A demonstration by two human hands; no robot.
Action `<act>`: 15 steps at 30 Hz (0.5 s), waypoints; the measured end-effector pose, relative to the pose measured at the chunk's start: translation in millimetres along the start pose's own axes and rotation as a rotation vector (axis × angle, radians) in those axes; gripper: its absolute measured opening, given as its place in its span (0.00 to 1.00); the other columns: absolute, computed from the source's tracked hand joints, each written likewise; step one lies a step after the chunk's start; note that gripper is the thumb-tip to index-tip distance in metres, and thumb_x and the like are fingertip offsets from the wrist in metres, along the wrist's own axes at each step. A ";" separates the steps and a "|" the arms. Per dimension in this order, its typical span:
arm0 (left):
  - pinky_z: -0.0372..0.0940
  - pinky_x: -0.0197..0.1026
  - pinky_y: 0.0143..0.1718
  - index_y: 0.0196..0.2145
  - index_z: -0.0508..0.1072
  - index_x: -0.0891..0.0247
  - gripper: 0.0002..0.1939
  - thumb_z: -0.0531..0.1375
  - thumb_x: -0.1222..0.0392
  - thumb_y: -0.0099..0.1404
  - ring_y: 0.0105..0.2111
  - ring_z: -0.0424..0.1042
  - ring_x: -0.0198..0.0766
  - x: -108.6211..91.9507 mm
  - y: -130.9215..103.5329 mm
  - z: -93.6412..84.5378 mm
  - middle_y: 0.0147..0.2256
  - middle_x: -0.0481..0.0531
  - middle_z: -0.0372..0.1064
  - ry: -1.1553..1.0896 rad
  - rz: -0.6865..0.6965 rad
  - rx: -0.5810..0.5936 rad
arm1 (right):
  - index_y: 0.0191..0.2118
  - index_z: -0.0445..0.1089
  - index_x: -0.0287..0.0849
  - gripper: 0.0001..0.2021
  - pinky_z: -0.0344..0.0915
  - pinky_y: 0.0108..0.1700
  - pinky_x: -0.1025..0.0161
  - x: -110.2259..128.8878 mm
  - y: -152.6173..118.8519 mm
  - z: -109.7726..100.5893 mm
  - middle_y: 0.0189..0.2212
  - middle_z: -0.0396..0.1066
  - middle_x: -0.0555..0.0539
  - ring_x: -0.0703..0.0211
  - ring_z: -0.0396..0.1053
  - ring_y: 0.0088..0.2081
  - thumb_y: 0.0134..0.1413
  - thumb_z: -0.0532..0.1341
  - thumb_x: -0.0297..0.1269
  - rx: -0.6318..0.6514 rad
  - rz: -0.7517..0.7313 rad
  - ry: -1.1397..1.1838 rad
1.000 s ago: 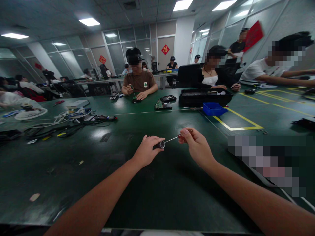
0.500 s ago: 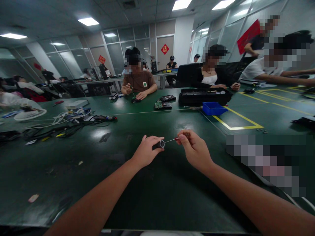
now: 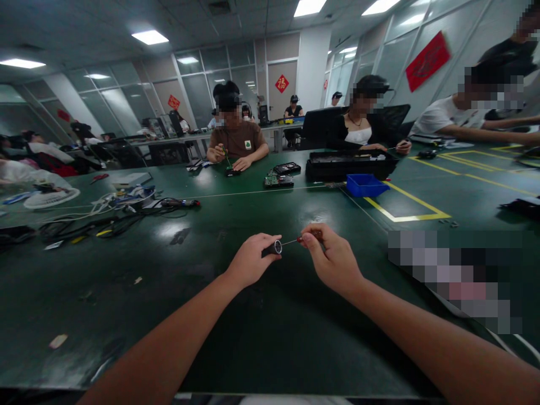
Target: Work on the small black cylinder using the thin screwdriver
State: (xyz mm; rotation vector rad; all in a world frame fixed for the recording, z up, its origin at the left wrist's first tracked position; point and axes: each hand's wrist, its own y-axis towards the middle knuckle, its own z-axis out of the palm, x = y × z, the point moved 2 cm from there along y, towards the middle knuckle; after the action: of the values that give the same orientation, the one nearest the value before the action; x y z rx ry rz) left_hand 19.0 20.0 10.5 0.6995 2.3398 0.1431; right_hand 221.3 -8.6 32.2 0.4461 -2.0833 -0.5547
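My left hand (image 3: 252,260) is closed around a small black cylinder (image 3: 277,247) with a pale ring at its end, which faces right. Much of the cylinder is hidden by the fingers, so its kind is unclear. In my right hand (image 3: 333,253) is a screwdriver (image 3: 291,242), its handle pinched between thumb and fingers. The thin metal shaft points left, and its tip meets the ringed end of the cylinder; whether it sits on a screw cannot be seen. Both hands are held over the green table (image 3: 270,337).
Cables (image 3: 126,211) lie in a tangle at the left. A blue bin (image 3: 367,184) stands beyond my right hand, before a long black case (image 3: 350,166). Opened drives (image 3: 278,180) sit mid-table. Co-workers (image 3: 237,140) work across the table. A blurred-out patch (image 3: 455,275) covers something at right.
My right hand has shifted slightly left, bringing the screwdriver closer to the cylinder, with less shaft showing. The left hand stays put. At far right a standing person has moved nearer.
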 end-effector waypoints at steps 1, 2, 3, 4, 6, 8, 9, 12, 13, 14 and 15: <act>0.62 0.49 0.56 0.58 0.70 0.55 0.23 0.64 0.61 0.65 0.52 0.68 0.44 0.1 0.1 0.2 0.51 0.53 0.71 0.003 -0.001 0.004 | 0.41 0.68 0.45 0.09 0.68 0.38 0.58 0.8 0.4 -0.3 0.33 0.76 0.46 0.54 0.75 0.35 0.67 0.54 0.41 -0.002 -0.002 -0.018; 0.62 0.49 0.56 0.57 0.70 0.55 0.23 0.64 0.62 0.65 0.52 0.68 0.44 0.3 0.2 0.4 0.51 0.52 0.71 0.010 -0.005 0.010 | 0.41 0.68 0.45 0.09 0.68 0.37 0.58 1.2 0.9 -0.5 0.33 0.76 0.46 0.54 0.75 0.35 0.68 0.53 0.41 -0.003 -0.002 -0.035; 0.62 0.49 0.56 0.57 0.70 0.55 0.23 0.64 0.62 0.65 0.52 0.68 0.44 0.3 0.3 0.5 0.51 0.52 0.71 0.019 -0.010 0.019 | 0.41 0.68 0.44 0.09 0.67 0.37 0.59 1.4 1.5 -0.8 0.32 0.75 0.46 0.54 0.75 0.34 0.68 0.53 0.40 -0.005 -0.002 -0.053; 0.62 0.49 0.56 0.58 0.70 0.55 0.23 0.64 0.62 0.65 0.52 0.68 0.44 0.4 0.3 0.4 0.51 0.52 0.71 0.027 -0.017 0.028 | 0.41 0.67 0.44 0.09 0.67 0.36 0.59 1.2 2.3 -1.0 0.32 0.75 0.46 0.54 0.74 0.34 0.68 0.52 0.40 -0.005 -0.001 -0.070; 0.62 0.49 0.55 0.58 0.70 0.55 0.23 0.64 0.63 0.65 0.52 0.68 0.44 0.4 0.4 0.0 0.51 0.52 0.71 0.036 -0.032 0.040 | 0.40 0.67 0.44 0.09 0.66 0.35 0.59 0.1 3.8 -1.4 0.31 0.74 0.46 0.54 0.74 0.33 0.68 0.52 0.40 -0.006 0.002 -0.098; 0.62 0.49 0.55 0.58 0.70 0.56 0.24 0.64 0.63 0.65 0.52 0.67 0.45 0.6 0.4 -0.6 0.51 0.52 0.70 0.041 -0.046 0.044 | 0.40 0.67 0.44 0.09 0.66 0.35 0.59 -1.2 4.8 -1.7 0.32 0.74 0.46 0.54 0.74 0.33 0.68 0.52 0.40 -0.009 0.009 -0.107; 0.62 0.49 0.55 0.58 0.70 0.56 0.24 0.64 0.63 0.65 0.52 0.67 0.45 0.8 0.5 -0.7 0.51 0.53 0.70 0.041 -0.048 0.044 | 0.40 0.67 0.44 0.09 0.66 0.35 0.59 -1.6 4.9 -1.9 0.32 0.74 0.46 0.54 0.74 0.34 0.68 0.52 0.40 -0.012 0.012 -0.104; 0.62 0.49 0.56 0.56 0.71 0.58 0.22 0.64 0.63 0.65 0.52 0.68 0.44 1.9 0.7 -0.4 0.51 0.54 0.71 0.037 -0.032 0.037 | 0.40 0.67 0.44 0.09 0.66 0.37 0.59 -1.5 3.9 -2.4 0.32 0.74 0.46 0.54 0.73 0.34 0.68 0.52 0.40 -0.030 0.015 -0.081; 0.62 0.49 0.57 0.56 0.71 0.58 0.21 0.64 0.63 0.65 0.52 0.68 0.44 2.3 0.8 -0.1 0.50 0.54 0.71 0.038 -0.023 0.035 | 0.40 0.67 0.45 0.09 0.66 0.37 0.59 -1.2 3.3 -2.5 0.32 0.74 0.46 0.55 0.73 0.34 0.68 0.52 0.40 -0.033 0.014 -0.075; 0.62 0.49 0.57 0.56 0.72 0.58 0.21 0.63 0.63 0.65 0.52 0.68 0.44 2.9 0.8 0.2 0.51 0.54 0.71 0.039 -0.020 0.033 | 0.40 0.67 0.45 0.09 0.66 0.37 0.59 -1.1 2.7 -2.5 0.32 0.75 0.46 0.55 0.73 0.34 0.68 0.52 0.40 -0.037 0.011 -0.068; 0.62 0.49 0.57 0.56 0.71 0.58 0.22 0.64 0.62 0.65 0.52 0.68 0.44 3.6 0.7 0.5 0.51 0.54 0.70 0.042 -0.023 0.030 | 0.40 0.67 0.45 0.09 0.66 0.37 0.59 -1.1 2.3 -2.4 0.32 0.75 0.46 0.55 0.73 0.34 0.68 0.52 0.40 -0.037 0.009 -0.062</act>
State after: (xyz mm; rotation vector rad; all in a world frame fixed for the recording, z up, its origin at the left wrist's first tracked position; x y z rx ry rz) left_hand 17.4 22.5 8.3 0.6905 2.3932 0.1140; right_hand 223.7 -6.7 33.9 0.4020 -2.1299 -0.6077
